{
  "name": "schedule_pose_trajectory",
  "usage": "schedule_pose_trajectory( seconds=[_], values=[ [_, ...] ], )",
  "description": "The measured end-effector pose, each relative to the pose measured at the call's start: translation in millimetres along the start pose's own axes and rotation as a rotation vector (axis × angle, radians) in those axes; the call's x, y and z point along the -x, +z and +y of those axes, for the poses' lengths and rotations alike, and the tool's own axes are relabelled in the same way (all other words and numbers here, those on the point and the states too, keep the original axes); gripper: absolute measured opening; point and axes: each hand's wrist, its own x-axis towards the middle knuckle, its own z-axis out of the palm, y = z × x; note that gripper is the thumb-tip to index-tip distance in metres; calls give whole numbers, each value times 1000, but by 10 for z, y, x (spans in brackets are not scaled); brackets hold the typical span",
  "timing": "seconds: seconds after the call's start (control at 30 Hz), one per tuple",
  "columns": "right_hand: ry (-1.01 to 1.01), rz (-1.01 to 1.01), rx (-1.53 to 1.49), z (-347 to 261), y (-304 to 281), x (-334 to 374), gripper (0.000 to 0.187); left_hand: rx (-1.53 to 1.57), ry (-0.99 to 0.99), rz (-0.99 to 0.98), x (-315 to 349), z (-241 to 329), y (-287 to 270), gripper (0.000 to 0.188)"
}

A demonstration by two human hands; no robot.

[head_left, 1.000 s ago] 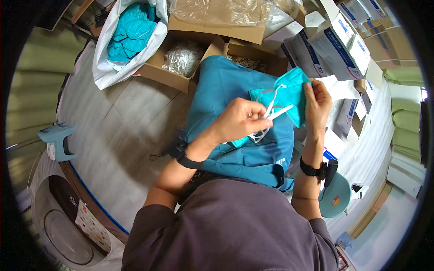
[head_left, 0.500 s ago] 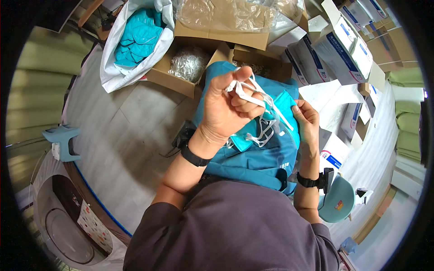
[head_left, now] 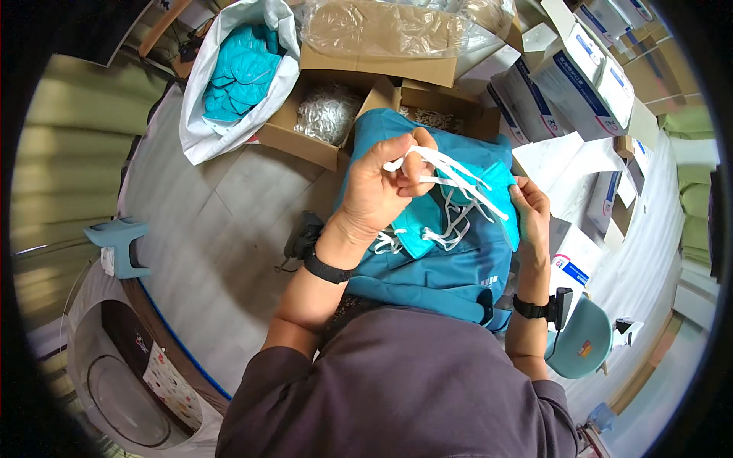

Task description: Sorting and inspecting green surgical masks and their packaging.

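My left hand is closed on the white elastic straps of a teal face mask, drawing them out to the left. The body of that face mask is pinched at its right edge by my right hand, between thumb and fingers. Under it, another teal mask with loose white straps lies on the blue cloth spread over my lap. Part of this lower mask is covered by the held one.
At the far left stands a white sack with several teal masks inside. Beyond my lap are open cardboard boxes, one containing a whitish shiny bundle. White cartons lie at right, near a teal stool. A light-blue stool stands left.
My right hand has moved slightly right and down with the mask edge. My left fingers have turned and curled over the straps, which now stretch more straight toward the mask.
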Motion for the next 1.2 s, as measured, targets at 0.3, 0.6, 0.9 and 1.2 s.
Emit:
schedule_pose_trajectory(
  seconds=[0.3, 0.6, 0.9, 1.2],
  values=[
    [-65, 39, -38, -77, -53, 25, 16, 109, -130, 61, 12, -68, -37, 36],
    [-49, 63, 181, 202, -100, -37, 10, 208, -189, -4, 13, -65, -22, 35],
    [-283, -117, 516, -622, 524, 141, 31, -223, -417, 108, -20, -243, 73, 32],
    [-250, -431, 418, -671, 591, 182, 21, -404, -489, 6, 79, -265, 53, 25]
  ],
)
